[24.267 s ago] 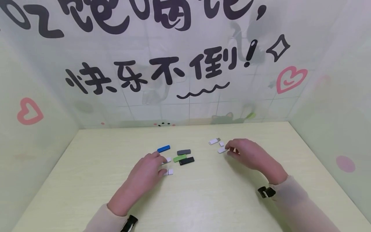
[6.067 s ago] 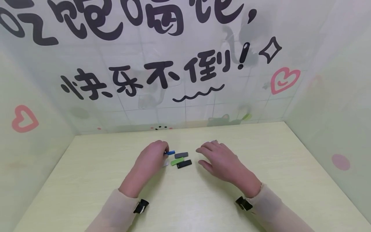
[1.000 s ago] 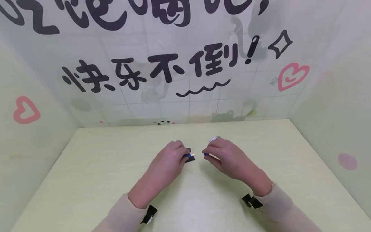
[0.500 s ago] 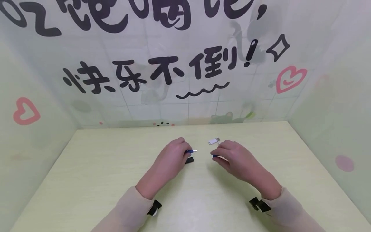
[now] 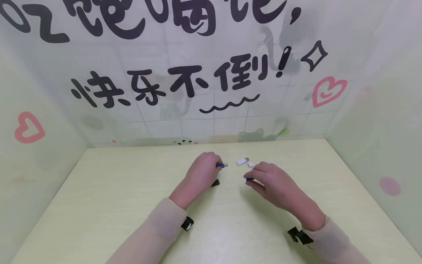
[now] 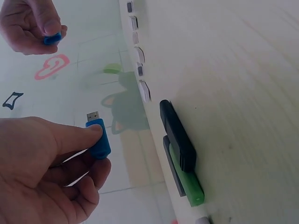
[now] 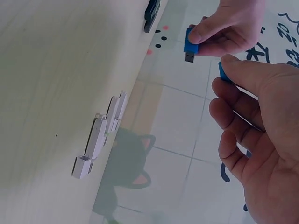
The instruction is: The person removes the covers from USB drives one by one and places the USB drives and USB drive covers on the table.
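Observation:
My left hand (image 5: 203, 172) pinches a blue USB stick (image 6: 99, 140) between thumb and fingers, its metal plug bare and pointing toward the right. The small blue cap (image 7: 223, 72) is pinched between thumb and forefinger of my right hand (image 5: 275, 185), apart from the stick. Both hands are raised above the table. Near my left hand lies a black USB stick (image 6: 178, 136), partly covering a green USB stick (image 6: 190, 186) and a dark grey one (image 6: 174, 163). In the head view my left hand hides most of these.
Beyond the right fingers, a white USB stick (image 5: 242, 161) with its plug bare lies beside a white cap (image 5: 250, 164). More white pieces (image 7: 96, 136) show in the right wrist view. The pale table (image 5: 99, 205) meets a printed wall (image 5: 184, 128) at the back.
Over the last second the blue cap has moved right and the blue stick away toward the back, widening the gap between them. Six seconds ago the left hand was at the blue stick and the right held nothing.

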`<state>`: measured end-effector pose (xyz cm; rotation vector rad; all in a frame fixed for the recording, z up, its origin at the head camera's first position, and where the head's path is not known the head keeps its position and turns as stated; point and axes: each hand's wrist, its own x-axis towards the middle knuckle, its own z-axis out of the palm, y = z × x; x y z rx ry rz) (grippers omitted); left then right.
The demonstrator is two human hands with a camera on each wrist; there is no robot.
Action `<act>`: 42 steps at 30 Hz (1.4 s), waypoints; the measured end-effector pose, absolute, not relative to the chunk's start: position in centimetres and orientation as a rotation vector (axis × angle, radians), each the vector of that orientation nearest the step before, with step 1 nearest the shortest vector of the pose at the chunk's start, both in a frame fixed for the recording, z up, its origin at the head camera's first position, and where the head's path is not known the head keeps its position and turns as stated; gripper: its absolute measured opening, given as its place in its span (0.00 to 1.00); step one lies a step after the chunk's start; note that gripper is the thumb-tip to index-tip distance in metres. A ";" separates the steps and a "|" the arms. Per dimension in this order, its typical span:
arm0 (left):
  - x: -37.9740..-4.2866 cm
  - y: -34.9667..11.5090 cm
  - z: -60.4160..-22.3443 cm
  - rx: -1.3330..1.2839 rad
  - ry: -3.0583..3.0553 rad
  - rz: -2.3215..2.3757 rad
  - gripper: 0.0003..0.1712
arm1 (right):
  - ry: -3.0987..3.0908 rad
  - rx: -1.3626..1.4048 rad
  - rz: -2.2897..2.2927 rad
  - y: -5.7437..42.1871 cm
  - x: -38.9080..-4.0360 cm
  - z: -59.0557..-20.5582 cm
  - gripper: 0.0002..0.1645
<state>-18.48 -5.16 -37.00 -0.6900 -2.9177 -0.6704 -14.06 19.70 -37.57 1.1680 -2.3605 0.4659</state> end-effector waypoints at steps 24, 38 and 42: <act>-23.0 -1.6 -39.0 -0.552 -3.266 -0.521 0.10 | -2.375 1.175 0.470 20.3 -13.8 -37.7 0.15; -23.3 -1.4 -39.1 -0.582 -3.258 -0.560 0.10 | -2.416 1.161 0.469 20.3 -13.7 -37.5 0.14; -23.4 -1.5 -39.4 -0.579 -3.246 -0.576 0.10 | -2.424 1.158 0.468 20.3 -13.6 -37.4 0.14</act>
